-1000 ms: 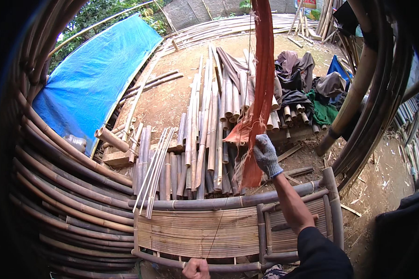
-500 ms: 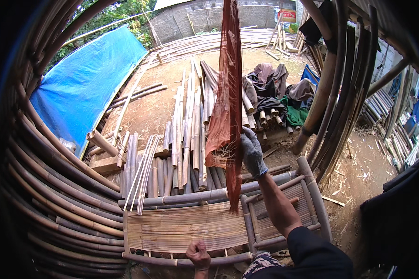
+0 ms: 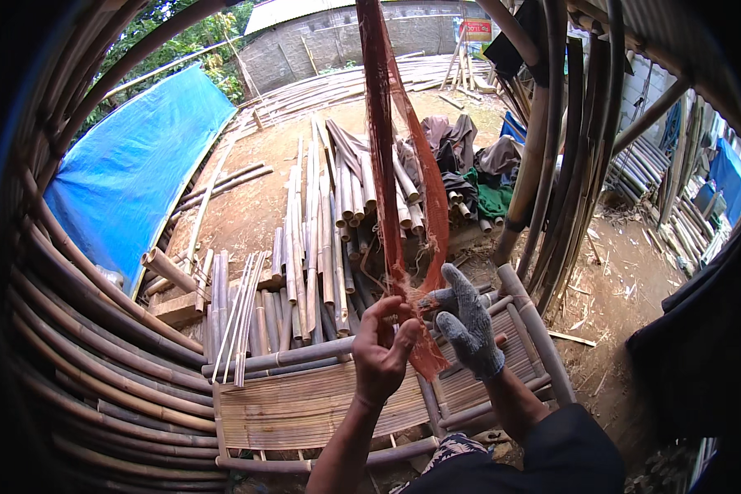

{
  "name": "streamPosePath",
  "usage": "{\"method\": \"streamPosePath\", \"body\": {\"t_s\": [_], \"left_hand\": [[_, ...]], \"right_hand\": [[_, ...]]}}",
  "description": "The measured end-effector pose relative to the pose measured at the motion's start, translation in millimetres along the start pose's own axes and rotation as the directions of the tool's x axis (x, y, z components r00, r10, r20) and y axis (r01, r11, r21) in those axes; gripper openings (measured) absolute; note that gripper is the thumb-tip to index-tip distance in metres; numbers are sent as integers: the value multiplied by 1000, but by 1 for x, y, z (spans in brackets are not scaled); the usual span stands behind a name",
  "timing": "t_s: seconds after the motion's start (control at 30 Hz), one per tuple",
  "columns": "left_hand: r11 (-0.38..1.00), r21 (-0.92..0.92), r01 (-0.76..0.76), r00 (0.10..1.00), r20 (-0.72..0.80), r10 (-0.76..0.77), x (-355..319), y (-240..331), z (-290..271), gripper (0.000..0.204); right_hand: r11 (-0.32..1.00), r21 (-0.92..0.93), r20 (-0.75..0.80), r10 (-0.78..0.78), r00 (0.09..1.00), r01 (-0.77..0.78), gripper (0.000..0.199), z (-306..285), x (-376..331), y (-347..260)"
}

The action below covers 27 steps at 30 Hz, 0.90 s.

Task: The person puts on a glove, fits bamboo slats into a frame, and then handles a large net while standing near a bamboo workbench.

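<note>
A long strip of reddish-brown netting (image 3: 379, 123) hangs from above, its lower part looped and frayed into loose threads. My bare left hand (image 3: 381, 350) has its fingers curled in a pinch on the frayed lower part, just below the loop. Close by on the right is my right hand (image 3: 473, 329), in a grey knitted glove, with thumb and fingers spread apart beside the netting's tail. Below both hands stands a bamboo bench (image 3: 305, 412) with a slatted top.
Thin bamboo strips (image 3: 239, 317) lean on the bench's far rail. Beyond it lie stacked bamboo poles (image 3: 300, 247) and a heap of dark cloths (image 3: 469, 156). A blue tarp (image 3: 136, 165) slopes at the left. Upright bamboo poles (image 3: 572, 156) stand at the right.
My left hand has risen from over the bench to the netting and now pinches it. My right hand has let go and moved lower, fingers spread. The netting's lower part has opened into a loop.
</note>
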<state>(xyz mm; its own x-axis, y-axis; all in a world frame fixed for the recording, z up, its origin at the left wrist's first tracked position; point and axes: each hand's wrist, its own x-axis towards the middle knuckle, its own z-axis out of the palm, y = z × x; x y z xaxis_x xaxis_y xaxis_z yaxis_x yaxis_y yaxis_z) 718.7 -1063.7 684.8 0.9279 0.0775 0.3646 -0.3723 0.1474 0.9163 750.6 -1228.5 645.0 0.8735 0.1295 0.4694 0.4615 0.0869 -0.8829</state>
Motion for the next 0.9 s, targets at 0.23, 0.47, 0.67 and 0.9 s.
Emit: {"method": "streamPosePath", "body": {"t_s": [0.23, 0.47, 0.67, 0.9], "left_hand": [[998, 70, 9, 998, 58, -13, 8, -53, 21, 35], [862, 399, -314, 949, 102, 298, 13, -53, 13, 19], [636, 613, -468, 873, 211, 439, 20, -32, 12, 29], [658, 615, -434, 897, 225, 381, 29, -43, 11, 24]], "right_hand": [[958, 210, 165, 164, 973, -197, 74, -22, -2, -38], [855, 345, 296, 292, 909, -387, 29, -44, 59, -26], [921, -141, 420, 388, 821, -363, 23, -45, 101, -49], [800, 456, 241, 310, 919, -390, 23, -59, 103, -45]]}}
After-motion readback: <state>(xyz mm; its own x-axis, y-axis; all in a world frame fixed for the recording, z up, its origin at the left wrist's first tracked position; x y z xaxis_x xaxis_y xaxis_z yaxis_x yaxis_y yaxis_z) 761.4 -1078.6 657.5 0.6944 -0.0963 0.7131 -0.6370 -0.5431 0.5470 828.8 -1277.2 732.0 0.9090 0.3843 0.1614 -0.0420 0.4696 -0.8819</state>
